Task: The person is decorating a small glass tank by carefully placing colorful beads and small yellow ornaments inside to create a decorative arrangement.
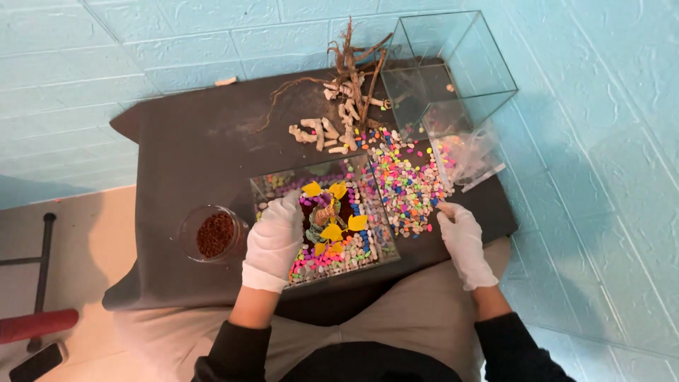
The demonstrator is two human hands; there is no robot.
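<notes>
The left hand [274, 240] rested open inside the glass tank [385, 244] at frame centre, beside the yellow plant [332, 212]; the right hand [463, 237] pinched pebbles [407, 187] — a nudge could've toppled it.

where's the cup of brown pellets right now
In the head view the cup stands on the dark mat, at its left side, just left of the gloved left hand and the glass tank.
</notes>
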